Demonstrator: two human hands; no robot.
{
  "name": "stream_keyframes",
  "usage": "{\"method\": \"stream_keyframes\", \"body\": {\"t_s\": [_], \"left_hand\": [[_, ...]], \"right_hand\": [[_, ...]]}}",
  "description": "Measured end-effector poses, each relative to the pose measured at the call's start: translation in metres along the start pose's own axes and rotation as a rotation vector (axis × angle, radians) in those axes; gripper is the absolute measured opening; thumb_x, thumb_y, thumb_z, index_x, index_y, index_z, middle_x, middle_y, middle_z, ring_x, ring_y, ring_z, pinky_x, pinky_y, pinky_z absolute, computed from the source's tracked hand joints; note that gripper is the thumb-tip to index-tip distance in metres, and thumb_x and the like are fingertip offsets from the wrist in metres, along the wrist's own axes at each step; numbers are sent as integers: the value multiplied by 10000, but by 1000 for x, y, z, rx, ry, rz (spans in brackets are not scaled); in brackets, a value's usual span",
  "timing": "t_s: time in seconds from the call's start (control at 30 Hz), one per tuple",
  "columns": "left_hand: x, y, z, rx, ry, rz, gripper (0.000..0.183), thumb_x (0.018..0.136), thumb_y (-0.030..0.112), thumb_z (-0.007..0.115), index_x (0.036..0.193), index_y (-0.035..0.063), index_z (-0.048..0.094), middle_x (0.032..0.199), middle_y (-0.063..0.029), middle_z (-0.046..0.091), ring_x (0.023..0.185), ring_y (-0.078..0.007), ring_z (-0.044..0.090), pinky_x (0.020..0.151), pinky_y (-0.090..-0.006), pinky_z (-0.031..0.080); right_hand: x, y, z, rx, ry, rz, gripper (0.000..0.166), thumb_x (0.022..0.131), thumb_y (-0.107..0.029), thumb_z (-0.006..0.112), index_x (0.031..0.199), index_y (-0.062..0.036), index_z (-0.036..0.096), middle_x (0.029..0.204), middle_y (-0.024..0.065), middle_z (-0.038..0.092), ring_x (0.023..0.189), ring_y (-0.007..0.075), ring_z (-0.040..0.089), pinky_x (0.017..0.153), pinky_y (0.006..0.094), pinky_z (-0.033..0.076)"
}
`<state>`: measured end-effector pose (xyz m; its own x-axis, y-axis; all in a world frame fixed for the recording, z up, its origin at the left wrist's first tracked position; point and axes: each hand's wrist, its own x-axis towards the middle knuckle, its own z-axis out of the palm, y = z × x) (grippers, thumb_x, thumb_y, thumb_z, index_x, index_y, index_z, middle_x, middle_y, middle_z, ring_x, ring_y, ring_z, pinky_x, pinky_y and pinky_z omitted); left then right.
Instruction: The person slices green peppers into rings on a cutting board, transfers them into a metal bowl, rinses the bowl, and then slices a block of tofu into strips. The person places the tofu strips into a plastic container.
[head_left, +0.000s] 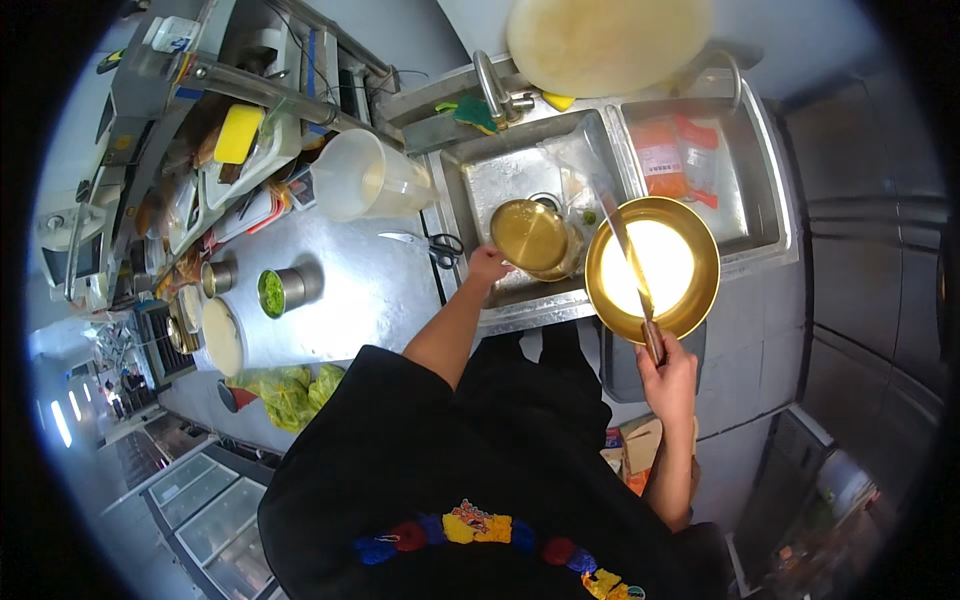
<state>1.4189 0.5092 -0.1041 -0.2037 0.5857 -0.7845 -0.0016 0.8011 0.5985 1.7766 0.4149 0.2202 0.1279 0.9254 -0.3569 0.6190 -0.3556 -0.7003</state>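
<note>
My right hand (670, 375) grips the brown handle of a long-bladed knife (628, 259) together with a gold-coloured round pan (705, 274); the blade lies across the pan's bright inside. At the left basin's front edge, my left hand (489, 266) holds a round gold-coloured metal dish (529, 235) by its rim. Beneath that dish, another gold-coloured piece shows in part. A clear plastic bag (574, 157) lies in the same steel basin (487, 176), near the drain. The right basin holds a bag of orange food (655, 154) and a red-edged plastic packet (697, 161).
Black-handled scissors (444, 250) lie left of the sink, near a translucent plastic jug (367, 176). Farther left on the steel counter stands a metal container of chopped greens (277, 292). A faucet (491, 90) rises behind the basins, and a large round board (607, 45) stands behind them.
</note>
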Motion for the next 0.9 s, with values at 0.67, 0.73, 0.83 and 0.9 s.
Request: {"method": "stream_keyframes", "body": {"t_s": [0.67, 0.73, 0.83, 0.9], "left_hand": [[-113, 119, 96, -813, -202, -108, 170, 1104, 204, 515, 1159, 61, 588, 1021, -84, 645, 902, -236, 678, 826, -439, 599], [-110, 135, 79, -907, -205, -235, 166, 1114, 188, 470, 1127, 46, 554, 941, -90, 615, 877, -282, 694, 772, -501, 628], [-86, 115, 66, -869, -200, -198, 131, 1104, 171, 481, 1198, 81, 500, 961, -88, 583, 897, -310, 709, 802, -511, 655], [-87, 129, 58, -823, -182, -186, 168, 1091, 172, 506, 1234, 85, 481, 1017, -101, 580, 878, -298, 703, 795, -503, 662]], "right_hand": [[155, -107, 83, -407, -313, -424, 312, 937, -269, 751, 1023, 3, 624, 940, 271, 718, 887, 481, 712, 753, 546, 574], [222, -100, 93, -511, -272, -410, 250, 972, -248, 683, 1024, -4, 678, 884, 282, 722, 881, 478, 712, 769, 571, 556], [328, -123, 130, -616, -278, -589, 388, 957, -134, 618, 1314, 17, 605, 1093, 332, 718, 1014, 497, 711, 895, 584, 571], [394, -135, 170, -700, -259, -543, 494, 946, -116, 586, 1421, 7, 529, 1168, 324, 713, 1104, 478, 703, 956, 567, 565]]}}
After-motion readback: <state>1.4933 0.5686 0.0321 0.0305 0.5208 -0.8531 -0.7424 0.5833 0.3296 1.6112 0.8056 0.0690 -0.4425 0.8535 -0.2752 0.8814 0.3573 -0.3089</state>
